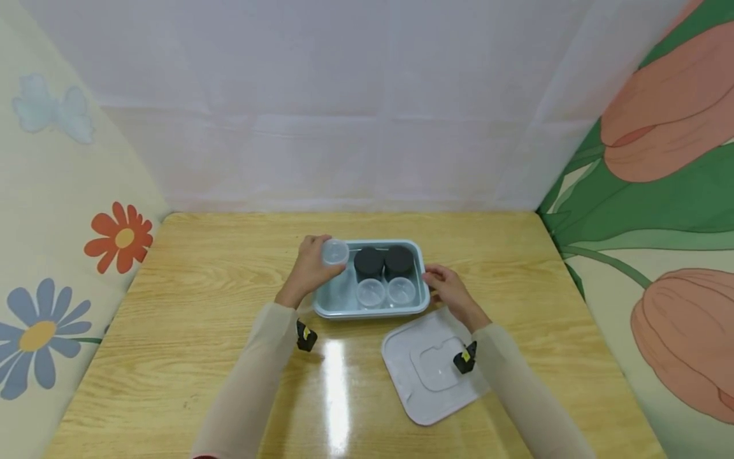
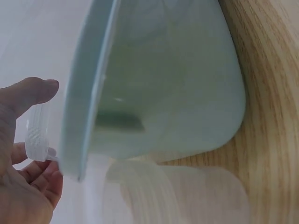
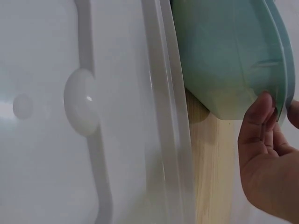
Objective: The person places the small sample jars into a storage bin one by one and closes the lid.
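My left hand [image 1: 308,266] holds a small clear plastic jar [image 1: 336,252] over the left end of a pale blue bin [image 1: 323,312]. In the left wrist view, the ribbed side of the jar [image 2: 37,133] shows between thumb and fingers, beyond the bin's rim. Inside the bin, two black round jars [image 1: 369,261] stand at the back and two clear jars [image 1: 371,293] at the front, toward the right. My right hand [image 1: 450,292] grips the bin's right rim; in the right wrist view, thumb and fingers [image 3: 261,112] lie on either side of it.
A white lid [image 1: 401,382] lies on the wooden table [image 1: 189,357] in front of the bin, under my right wrist. Beside the bin's wall, a translucent rounded thing [image 2: 140,193] shows low in the left wrist view. A pale cloth [image 1: 321,159] hangs behind the table.
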`<state>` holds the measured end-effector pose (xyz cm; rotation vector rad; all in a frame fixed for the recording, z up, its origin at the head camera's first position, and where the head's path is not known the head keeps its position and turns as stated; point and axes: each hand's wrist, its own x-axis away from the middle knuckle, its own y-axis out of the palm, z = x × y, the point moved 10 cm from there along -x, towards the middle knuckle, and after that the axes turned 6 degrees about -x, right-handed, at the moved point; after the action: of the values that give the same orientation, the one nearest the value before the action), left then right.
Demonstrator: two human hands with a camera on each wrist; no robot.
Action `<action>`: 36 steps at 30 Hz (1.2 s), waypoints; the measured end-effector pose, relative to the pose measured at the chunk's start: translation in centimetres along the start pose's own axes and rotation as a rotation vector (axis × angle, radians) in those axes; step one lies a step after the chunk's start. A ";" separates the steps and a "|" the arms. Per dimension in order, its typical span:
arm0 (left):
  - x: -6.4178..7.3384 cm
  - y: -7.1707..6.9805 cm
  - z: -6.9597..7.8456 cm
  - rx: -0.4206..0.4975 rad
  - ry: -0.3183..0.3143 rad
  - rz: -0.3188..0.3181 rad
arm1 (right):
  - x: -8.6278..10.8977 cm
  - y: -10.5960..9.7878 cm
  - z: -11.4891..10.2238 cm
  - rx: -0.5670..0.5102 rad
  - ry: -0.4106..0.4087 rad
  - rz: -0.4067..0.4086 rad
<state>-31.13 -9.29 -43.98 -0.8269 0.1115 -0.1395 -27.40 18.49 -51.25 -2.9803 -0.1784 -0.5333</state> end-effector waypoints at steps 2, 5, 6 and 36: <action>-0.1 0.0 0.0 -0.019 0.011 0.008 | 0.0 0.0 0.0 0.004 0.002 0.001; -0.2 0.0 0.0 -0.056 0.025 0.017 | 0.0 -0.1 -0.1 0.009 0.006 0.006; -0.3 0.0 0.0 -0.067 0.027 0.020 | 0.0 -0.1 -0.1 0.009 0.007 0.005; -0.1 0.7 -1.3 -0.142 -0.005 0.006 | 0.0 0.1 -0.4 -0.011 0.004 -0.021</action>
<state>-31.36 -9.72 -45.41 -0.9682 0.1201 -0.1254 -27.54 18.31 -50.94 -2.9908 -0.2067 -0.5439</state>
